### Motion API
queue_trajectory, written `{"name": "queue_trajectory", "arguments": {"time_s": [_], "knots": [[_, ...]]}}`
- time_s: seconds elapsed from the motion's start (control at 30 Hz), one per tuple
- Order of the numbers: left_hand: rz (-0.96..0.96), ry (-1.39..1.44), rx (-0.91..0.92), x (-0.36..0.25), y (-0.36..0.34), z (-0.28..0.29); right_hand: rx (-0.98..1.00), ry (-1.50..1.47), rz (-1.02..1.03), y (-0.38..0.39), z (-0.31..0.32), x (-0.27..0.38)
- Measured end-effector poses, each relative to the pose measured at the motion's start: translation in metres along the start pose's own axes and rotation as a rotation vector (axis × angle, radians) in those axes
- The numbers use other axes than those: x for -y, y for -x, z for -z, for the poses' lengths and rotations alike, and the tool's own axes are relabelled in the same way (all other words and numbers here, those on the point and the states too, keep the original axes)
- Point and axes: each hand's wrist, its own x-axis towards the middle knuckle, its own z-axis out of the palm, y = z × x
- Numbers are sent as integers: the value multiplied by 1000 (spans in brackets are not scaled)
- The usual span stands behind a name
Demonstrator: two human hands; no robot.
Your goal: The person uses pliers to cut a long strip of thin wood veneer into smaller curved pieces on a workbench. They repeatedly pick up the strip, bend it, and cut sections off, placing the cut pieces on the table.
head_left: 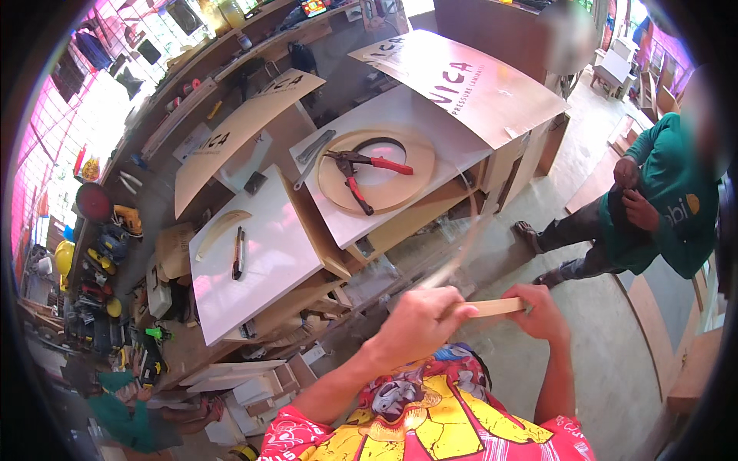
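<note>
My left hand point(419, 326) and my right hand point(540, 313) both grip a thin, pale tan strip point(496, 307) in front of me. A loose length of it arcs up from beside my left hand toward a coil point(334, 184) lying on the white board point(315, 169). Red-handled shears point(392, 165) rest on the coil, and a long grey metal tool point(314, 157) lies to its left. On another white panel point(238, 300) to the left are a dark, slim tool point(239, 253) and a curved pale offcut point(219, 224).
Printed laminate sheets point(492, 92) lie on the cabinets. Power tools point(108, 261) crowd the left bench. A co-worker point(653, 200) in green stands at right, hands together at the waist; another point(131, 411) is at lower left. Plywood sheets point(649, 323) lie at right.
</note>
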Motion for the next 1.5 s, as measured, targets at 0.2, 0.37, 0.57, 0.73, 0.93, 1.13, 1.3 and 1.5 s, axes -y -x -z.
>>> {"name": "queue_trajectory", "arguments": {"time_s": [0.2,0.37,0.57,0.73,0.93,1.13,1.3,1.5], "knots": [[279,325,-406,6,47,53,-636,-227,-208,46,-21,-159],[236,300,-455,54,79,110,-764,-249,-428,67,7,-229],[263,-566,166,27,96,112,-563,119,-46,9,34,-100],[68,-326,-95,-17,50,87,-405,222,155,-40,17,3],[32,-116,-81,-6,37,0,-143,122,359,-72,-51,99],[209,5,22,6,76,52,-82,-45,173,-75,-64,56],[301,90,-288,4,142,135,-337,15,116,-85,-45,-35],[224,-2,-687,61,221,183,-582,-258,-14,-78,-31,-151]]}}
